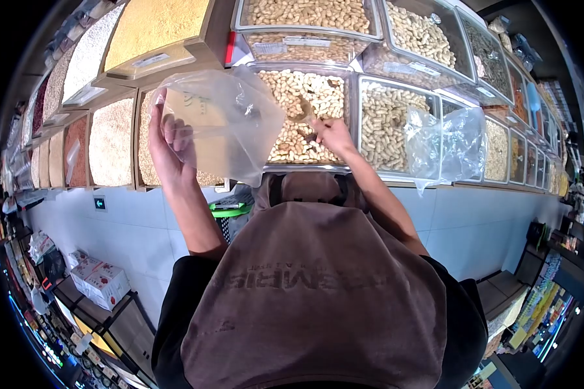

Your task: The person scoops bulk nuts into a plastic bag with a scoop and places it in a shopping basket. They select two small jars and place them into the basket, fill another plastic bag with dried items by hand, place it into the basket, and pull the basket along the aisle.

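Holding a translucent plastic bag [237, 139] by its left side, the person's left hand [172, 139] had its fingers bent and closed on the film; the cloudy plastic blurred them, so which fingertips did the pressing could not quite be made out. The bag hung spread out, its right side reaching the edge of a clear-walled rectangular bin [352, 107] of pale peanuts [292, 149]. Over that bin, the right hand [335, 137] was closed, fingers together, around the handle of a brownish scoop [302, 110], whose head lay among the peanuts.

Just to the right stood a clear bin of tan unshelled peanuts [383, 126], with a crumpled clear plastic bag [459, 146] draped over its right part and the next container. Behind, a raised row held more clear-walled bins, and at the left a wood-sided bin of fine yellow grain [156, 26].

Below the display spread a pale tiled floor [136, 230], marked with a small dark sign bearing a green arrow [100, 203]. A bright green-rimmed basket [232, 211] showed beside the person's brown lettered garment [318, 279]. Farther left sat a white printed carton [100, 282]; packed store shelves [545, 311] lined the right.
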`<action>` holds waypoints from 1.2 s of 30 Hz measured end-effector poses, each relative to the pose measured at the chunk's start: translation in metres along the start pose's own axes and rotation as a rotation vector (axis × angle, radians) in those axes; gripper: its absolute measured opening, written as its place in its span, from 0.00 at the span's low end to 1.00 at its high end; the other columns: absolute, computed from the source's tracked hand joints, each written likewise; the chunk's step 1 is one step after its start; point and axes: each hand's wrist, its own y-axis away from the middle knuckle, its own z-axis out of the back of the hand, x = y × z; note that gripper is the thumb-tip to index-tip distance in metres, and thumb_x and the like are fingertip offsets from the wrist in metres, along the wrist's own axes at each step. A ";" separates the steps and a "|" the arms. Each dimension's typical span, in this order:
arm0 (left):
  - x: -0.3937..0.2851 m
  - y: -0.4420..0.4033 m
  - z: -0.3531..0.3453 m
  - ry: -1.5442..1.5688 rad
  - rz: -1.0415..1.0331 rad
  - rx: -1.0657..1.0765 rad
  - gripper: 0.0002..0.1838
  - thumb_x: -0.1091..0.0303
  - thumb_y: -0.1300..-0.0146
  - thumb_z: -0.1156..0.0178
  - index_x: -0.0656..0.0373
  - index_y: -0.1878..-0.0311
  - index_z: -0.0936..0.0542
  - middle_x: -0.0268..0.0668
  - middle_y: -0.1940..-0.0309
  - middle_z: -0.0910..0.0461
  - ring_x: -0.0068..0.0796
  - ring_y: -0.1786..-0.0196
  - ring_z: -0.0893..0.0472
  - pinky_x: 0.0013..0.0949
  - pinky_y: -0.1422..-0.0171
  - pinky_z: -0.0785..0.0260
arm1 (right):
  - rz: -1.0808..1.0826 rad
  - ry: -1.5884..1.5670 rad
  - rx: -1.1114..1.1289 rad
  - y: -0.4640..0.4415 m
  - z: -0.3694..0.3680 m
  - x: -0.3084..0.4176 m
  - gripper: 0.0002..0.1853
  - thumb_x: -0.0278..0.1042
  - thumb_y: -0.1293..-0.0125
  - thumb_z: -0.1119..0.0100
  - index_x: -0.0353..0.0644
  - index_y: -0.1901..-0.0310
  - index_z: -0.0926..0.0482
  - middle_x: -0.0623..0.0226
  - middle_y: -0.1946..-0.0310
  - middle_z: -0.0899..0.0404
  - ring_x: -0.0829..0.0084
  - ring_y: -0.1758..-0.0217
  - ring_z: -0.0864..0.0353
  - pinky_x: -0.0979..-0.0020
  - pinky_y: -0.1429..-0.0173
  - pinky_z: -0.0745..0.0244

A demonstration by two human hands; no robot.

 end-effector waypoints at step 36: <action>0.045 0.016 -0.039 -0.272 0.065 0.039 0.20 0.62 0.22 0.48 0.65 0.36 0.23 0.19 0.83 0.38 0.07 0.81 0.41 0.17 0.79 0.52 | 0.196 -0.400 0.193 0.164 0.075 0.117 0.15 0.36 0.23 0.46 0.33 0.58 0.16 0.68 0.80 0.20 0.88 0.90 0.41 0.81 0.86 0.52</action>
